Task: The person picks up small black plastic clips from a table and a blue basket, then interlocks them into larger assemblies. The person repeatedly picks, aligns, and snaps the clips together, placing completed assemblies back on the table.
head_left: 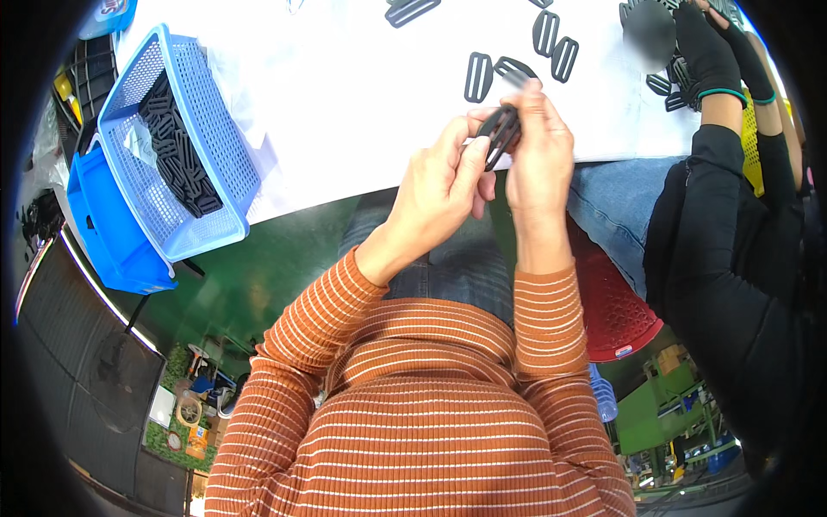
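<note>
Striped orange sleeves nearest. White table [345,103] beyond; blue basket [172,138] at ten o'clock. Left hand [439,189] and right hand [538,146] both pinched on black plastic buckle [500,131], centre. Best gripped by edges, aligned squarely, pressed evenly.

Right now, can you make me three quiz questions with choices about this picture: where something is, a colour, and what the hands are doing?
1. Where is the light blue plastic mesh basket?
A. person's left
B. person's right
C. on the lap

2. What colour are the flat plastic buckles on the white table?
A. red
B. black
C. yellow

3. What are the person's hands doing?
A. resting empty
B. together holding a black buckle
C. gripping the basket

A: it sits at the picture's left. B: all look black. B: left hand and right hand pinch it.
</note>
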Demonstrator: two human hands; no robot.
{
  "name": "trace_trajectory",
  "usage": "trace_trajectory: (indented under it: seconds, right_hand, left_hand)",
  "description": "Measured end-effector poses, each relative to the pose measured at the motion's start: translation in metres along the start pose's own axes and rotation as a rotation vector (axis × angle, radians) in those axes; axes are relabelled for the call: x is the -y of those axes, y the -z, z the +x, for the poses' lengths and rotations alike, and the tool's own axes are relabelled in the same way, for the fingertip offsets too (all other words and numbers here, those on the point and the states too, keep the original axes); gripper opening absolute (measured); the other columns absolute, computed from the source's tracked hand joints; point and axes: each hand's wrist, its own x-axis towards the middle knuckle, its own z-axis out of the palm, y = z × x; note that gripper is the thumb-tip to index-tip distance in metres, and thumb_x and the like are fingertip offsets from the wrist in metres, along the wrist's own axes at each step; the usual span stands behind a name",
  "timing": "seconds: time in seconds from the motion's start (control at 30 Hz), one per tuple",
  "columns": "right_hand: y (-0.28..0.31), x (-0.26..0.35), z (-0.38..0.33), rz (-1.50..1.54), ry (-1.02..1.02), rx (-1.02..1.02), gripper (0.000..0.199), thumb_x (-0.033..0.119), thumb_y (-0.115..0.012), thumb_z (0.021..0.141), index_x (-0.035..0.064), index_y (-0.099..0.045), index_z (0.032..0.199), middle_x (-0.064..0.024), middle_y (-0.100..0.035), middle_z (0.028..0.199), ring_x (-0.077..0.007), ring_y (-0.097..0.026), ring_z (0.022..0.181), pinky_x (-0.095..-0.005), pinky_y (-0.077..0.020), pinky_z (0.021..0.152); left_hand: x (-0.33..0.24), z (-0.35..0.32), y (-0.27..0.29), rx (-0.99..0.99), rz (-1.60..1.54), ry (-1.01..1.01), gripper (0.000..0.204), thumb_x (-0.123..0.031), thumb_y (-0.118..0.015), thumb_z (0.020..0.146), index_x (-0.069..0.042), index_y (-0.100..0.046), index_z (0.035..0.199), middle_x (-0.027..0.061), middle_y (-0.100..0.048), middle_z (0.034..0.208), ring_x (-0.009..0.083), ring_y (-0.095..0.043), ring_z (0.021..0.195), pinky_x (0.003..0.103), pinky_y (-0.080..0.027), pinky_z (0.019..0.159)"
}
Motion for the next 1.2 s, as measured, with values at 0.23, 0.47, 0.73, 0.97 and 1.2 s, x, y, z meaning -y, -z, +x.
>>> trace_trajectory:
  seconds: [0.23,0.47,0.73,0.97,1.2]
  right_hand:
    - [0.006,0.015,-0.003,-0.114,0.100,0.038,0.022,0.016,-0.049,0.095,-0.0021,-0.060,0.101,-0.0105,-0.067,0.087,-0.0137,-0.064,0.082,-0.0264,-0.0510,0.075]
    - [0.007,0.006,0.003,-0.191,0.089,0.046,0.025,0.021,-0.051,0.095,0.0007,-0.061,0.105,-0.0082,-0.066,0.088,-0.0144,-0.065,0.080,-0.0278,-0.0513,0.079]
    - [0.008,-0.019,0.021,-0.901,0.198,-0.173,0.031,0.029,-0.065,0.083,0.0010,-0.061,0.094,-0.0095,-0.065,0.081,-0.0193,-0.063,0.070,-0.0317,-0.0492,0.063]
    - [-0.008,-0.038,0.033,-1.323,0.531,-0.272,0.029,0.031,-0.069,0.076,0.0056,-0.060,0.088,-0.0066,-0.062,0.079,-0.0276,-0.063,0.065,-0.0371,-0.0491,0.056]
    - [0.010,-0.018,0.029,-0.536,0.122,-0.128,0.019,0.015,-0.062,0.084,-0.0028,-0.066,0.085,-0.0070,-0.066,0.071,-0.0097,-0.060,0.054,-0.0239,-0.0443,0.049]
  left_hand:
    - [0.005,0.020,0.029,0.104,-0.320,0.087,0.032,-0.029,-0.039,0.099,-0.002,-0.055,0.095,0.0067,-0.059,0.069,0.0107,-0.055,0.050,0.021,-0.046,0.048]
    - [0.003,0.028,0.042,0.103,-0.361,0.047,0.029,-0.027,-0.042,0.098,-0.002,-0.055,0.093,0.0064,-0.060,0.073,0.0100,-0.055,0.054,0.020,-0.046,0.049]
    - [0.026,0.043,0.069,-0.165,0.057,-0.001,0.024,-0.024,-0.048,0.095,-0.002,-0.058,0.092,0.0037,-0.061,0.075,0.0063,-0.055,0.062,0.019,-0.045,0.052]
    - [0.033,0.052,0.081,-0.144,0.124,-0.225,0.011,-0.015,-0.057,0.090,-0.004,-0.058,0.090,0.0077,-0.064,0.089,0.0104,-0.060,0.076,0.023,-0.052,0.067]
    - [0.009,0.055,0.078,-0.029,-0.262,0.039,0.021,-0.014,-0.060,0.088,-0.002,-0.049,0.102,0.0144,-0.066,0.095,0.0174,-0.066,0.083,0.024,-0.054,0.068]
